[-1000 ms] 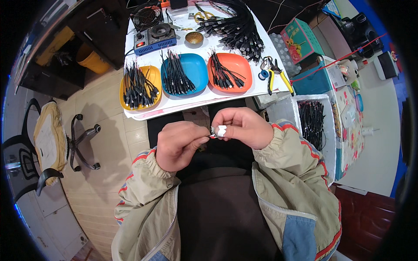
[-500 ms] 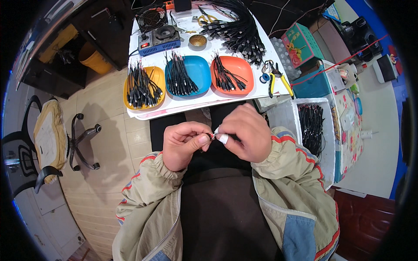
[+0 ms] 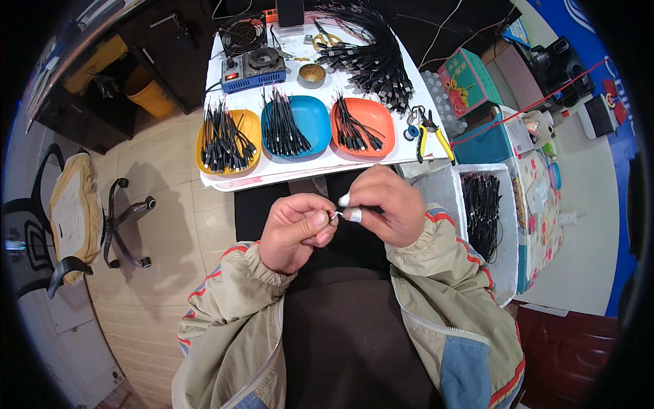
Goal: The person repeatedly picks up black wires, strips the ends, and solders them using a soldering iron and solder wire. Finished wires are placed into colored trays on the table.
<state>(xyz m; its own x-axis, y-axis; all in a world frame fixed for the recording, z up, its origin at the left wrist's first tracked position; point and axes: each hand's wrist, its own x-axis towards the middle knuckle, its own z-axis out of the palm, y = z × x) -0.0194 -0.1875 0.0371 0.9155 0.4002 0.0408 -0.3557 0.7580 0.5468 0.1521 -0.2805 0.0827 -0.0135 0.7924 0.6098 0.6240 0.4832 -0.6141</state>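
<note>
Above my lap, my left hand pinches a short bundle of thin wires between thumb and forefinger, with red and white strands showing at the tip. My right hand, its thumb and forefinger tips wrapped in white, meets those strands from the other side. Its fingers are curled, and a small gap shows between the two wrapped tips. The rest of what my left hand holds is hidden. On the table ahead, black cables with bare wire ends lie in a yellow tray, a blue tray and an orange tray.
Behind the trays stand a blue solder pot, a small brass bowl and a large pile of black cables. Yellow-handled pliers lie at the right edge. A white foam box holds more cables; an office chair is left.
My right forefinger has lifted slightly away from the thumb, opening a small gap at the wire tips. My left hand stays nearly where it was. The view has shifted a little.
</note>
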